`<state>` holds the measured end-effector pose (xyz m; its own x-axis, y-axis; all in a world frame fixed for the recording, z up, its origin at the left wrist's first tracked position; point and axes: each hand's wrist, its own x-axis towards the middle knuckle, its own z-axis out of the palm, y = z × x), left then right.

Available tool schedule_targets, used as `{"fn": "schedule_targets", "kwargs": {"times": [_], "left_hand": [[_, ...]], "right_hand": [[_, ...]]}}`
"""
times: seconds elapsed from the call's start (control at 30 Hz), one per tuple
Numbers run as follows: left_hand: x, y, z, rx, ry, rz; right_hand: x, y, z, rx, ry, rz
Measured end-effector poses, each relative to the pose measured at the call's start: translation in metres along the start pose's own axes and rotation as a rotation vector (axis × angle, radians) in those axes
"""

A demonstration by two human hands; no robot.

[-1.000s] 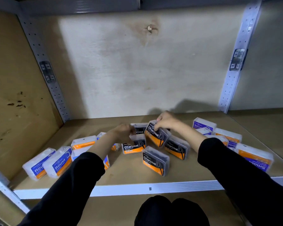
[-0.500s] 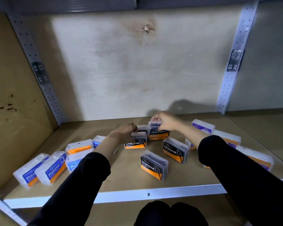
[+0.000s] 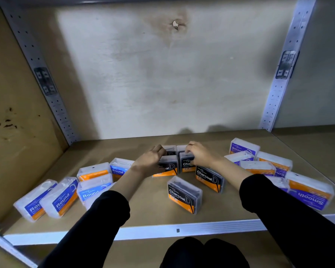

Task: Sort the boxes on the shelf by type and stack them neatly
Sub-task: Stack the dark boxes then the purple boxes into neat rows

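Note:
Dark Charcoal boxes sit mid-shelf. My left hand (image 3: 150, 158) grips one Charcoal box (image 3: 167, 166), and my right hand (image 3: 198, 154) grips another Charcoal box (image 3: 187, 163) right beside it; the two boxes stand side by side, touching. Two more dark boxes (image 3: 174, 148) stand just behind them, partly hidden by my fingers. A third Charcoal box (image 3: 210, 178) lies under my right wrist, and a loose Charcoal box (image 3: 184, 194) lies nearer the front edge.
Several blue Round boxes (image 3: 63, 196) lie scattered at the left of the wooden shelf (image 3: 153, 215). Several purple Smooth boxes (image 3: 307, 192) are heaped at the right. Perforated metal uprights (image 3: 278, 89) flank the pale back panel.
My right hand has set its tilted Charcoal box down upright next to the box under my left hand, and both hands now hold the pair together.

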<state>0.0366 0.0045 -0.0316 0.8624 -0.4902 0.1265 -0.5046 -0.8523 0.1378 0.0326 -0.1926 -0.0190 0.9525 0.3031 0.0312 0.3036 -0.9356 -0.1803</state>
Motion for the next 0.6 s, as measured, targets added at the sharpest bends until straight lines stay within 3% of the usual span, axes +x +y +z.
{"fn": "schedule_targets", "kwargs": {"times": [0.17, 0.6], "left_hand": [[-0.001, 0.0, 0.009, 0.037, 0.01, -0.048], [0.005, 0.001, 0.017, 0.037, 0.053, -0.111]], "right_hand": [[-0.002, -0.007, 0.005, -0.139, 0.06, 0.016], [0.0, -0.014, 0.005, -0.201, 0.097, -0.03]]}}
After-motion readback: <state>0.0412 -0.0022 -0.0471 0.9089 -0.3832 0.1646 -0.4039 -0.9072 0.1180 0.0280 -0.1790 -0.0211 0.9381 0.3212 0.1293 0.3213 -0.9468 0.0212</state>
